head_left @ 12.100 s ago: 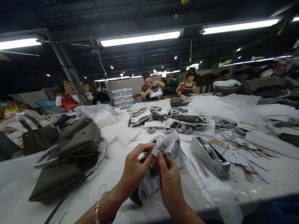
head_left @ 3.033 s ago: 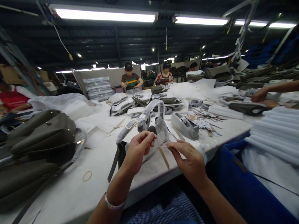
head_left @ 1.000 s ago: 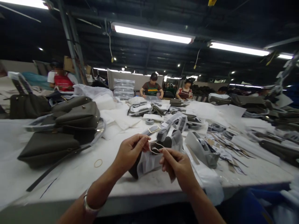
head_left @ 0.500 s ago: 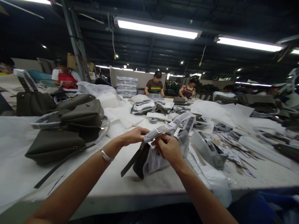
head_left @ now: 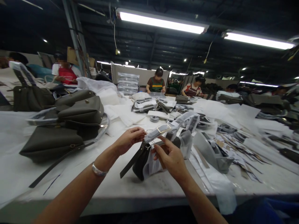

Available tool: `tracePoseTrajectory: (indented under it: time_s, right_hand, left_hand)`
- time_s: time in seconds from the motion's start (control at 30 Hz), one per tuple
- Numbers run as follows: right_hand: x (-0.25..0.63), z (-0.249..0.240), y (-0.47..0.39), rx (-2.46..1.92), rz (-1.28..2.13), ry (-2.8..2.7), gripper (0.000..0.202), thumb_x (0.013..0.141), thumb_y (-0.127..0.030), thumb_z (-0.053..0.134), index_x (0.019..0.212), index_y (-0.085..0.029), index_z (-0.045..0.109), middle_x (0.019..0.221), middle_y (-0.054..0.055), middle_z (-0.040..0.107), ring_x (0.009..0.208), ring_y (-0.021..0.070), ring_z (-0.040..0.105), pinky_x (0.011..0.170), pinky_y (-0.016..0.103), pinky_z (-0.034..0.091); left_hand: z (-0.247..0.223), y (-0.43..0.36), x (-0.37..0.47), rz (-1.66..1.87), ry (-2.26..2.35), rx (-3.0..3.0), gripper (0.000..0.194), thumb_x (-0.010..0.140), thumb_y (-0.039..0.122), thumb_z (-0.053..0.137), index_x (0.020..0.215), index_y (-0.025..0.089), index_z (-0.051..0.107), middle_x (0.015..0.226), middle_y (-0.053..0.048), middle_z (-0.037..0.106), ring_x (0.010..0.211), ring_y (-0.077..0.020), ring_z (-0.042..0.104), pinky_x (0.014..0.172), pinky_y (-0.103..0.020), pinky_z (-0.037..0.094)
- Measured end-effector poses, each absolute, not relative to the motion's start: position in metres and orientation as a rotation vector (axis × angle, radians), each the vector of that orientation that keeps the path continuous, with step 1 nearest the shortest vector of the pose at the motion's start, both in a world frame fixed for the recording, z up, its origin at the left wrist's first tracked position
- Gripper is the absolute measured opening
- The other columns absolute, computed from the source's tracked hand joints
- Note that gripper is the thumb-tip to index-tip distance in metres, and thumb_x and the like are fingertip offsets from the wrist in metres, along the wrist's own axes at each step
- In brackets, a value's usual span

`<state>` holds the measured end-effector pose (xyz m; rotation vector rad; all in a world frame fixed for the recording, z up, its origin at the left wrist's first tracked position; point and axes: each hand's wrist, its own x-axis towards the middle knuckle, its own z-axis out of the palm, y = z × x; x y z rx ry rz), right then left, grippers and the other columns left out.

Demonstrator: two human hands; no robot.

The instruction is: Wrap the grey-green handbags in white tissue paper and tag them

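On the table in front of me stands a dark olive handbag (head_left: 138,169), partly covered in white wrapping. Its plastic-wrapped strap (head_left: 155,133), with a gold-coloured rectangular buckle, rises over the top between my hands. A loose dark strap end hangs down at the bag's left side. My left hand (head_left: 130,140), with a silver bracelet on the wrist, is closed in a pinch beside the strap's left end. My right hand (head_left: 172,158) is curled at the bag's top, below the buckle. Near its fingertips shows a thin white string (head_left: 152,142). What either hand's fingertips grip is too small to make out.
Several olive handbags (head_left: 80,112) are heaped at left. A grey-wrapped bag (head_left: 211,152) and scattered paper strips (head_left: 241,151) lie at right, white sheets (head_left: 126,113) farther back. The table's front edge (head_left: 144,199) runs close to me. Co-workers (head_left: 157,83) sit across the table.
My left hand has drawn slightly away from the strap's end. The right hand's fingers have spread a little, and the white string now shows between the hands. The bag stays in place.
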<state>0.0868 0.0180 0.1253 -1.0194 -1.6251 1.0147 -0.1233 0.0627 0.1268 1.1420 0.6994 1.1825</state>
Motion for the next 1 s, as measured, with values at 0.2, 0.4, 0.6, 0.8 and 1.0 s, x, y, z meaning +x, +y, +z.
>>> tracePoseTrajectory:
  time_s: [0.2,0.4,0.6,0.8,1.0]
  right_hand:
    - [0.093,0.127,0.006,-1.082,0.927,-1.703,0.039,0.094,-0.039,0.059,0.126,-0.018,0.061,0.091,0.007,0.077,0.069,0.0197,0.074,0.060,0.028,0.058]
    - [0.098,0.121,-0.012,-0.927,0.325,-1.748,0.018,0.092,-0.023,0.064,0.103,-0.027,0.076,0.101,0.005,0.078,0.093,0.0237,0.073,0.088,0.036,0.058]
    - [0.083,0.138,-0.011,-0.589,0.549,-1.735,0.012,0.092,-0.019,0.064,0.095,-0.024,0.074,0.099,0.005,0.077,0.101,0.0215,0.070,0.095,0.035,0.054]
    - [0.061,0.160,0.006,-0.603,0.651,-1.782,0.022,0.098,-0.024,0.053,0.115,-0.024,0.068,0.099,0.003,0.076,0.093,0.0172,0.071,0.090,0.028,0.053]
    - [0.055,0.177,0.012,-0.855,0.371,-1.946,0.064,0.093,-0.024,0.057,0.153,-0.028,0.036,0.085,0.001,0.076,0.077,0.0191,0.072,0.076,0.027,0.055]
  left_hand:
    - [0.130,0.055,-0.123,1.215,0.590,0.992,0.019,0.083,0.029,0.074,0.082,0.014,0.062,0.081,-0.002,0.062,0.075,-0.0112,0.062,0.074,-0.021,0.052]
    - [0.129,0.043,-0.127,1.304,0.446,0.784,0.011,0.083,0.023,0.073,0.081,0.015,0.065,0.078,-0.002,0.061,0.083,-0.0156,0.066,0.084,-0.026,0.056]
    - [0.122,0.037,-0.123,1.319,0.505,0.812,0.028,0.074,0.019,0.083,0.100,0.013,0.073,0.080,-0.001,0.063,0.062,-0.0056,0.054,0.057,-0.012,0.047]
    - [0.124,0.037,-0.116,1.280,0.632,1.046,0.044,0.079,0.043,0.080,0.111,0.014,0.073,0.058,0.006,0.043,0.052,-0.0036,0.029,0.052,-0.012,0.032]
    - [0.130,0.034,-0.125,1.375,0.739,1.356,0.047,0.077,0.055,0.077,0.101,0.015,0.077,0.083,-0.007,0.067,0.077,-0.0157,0.053,0.070,-0.023,0.045]
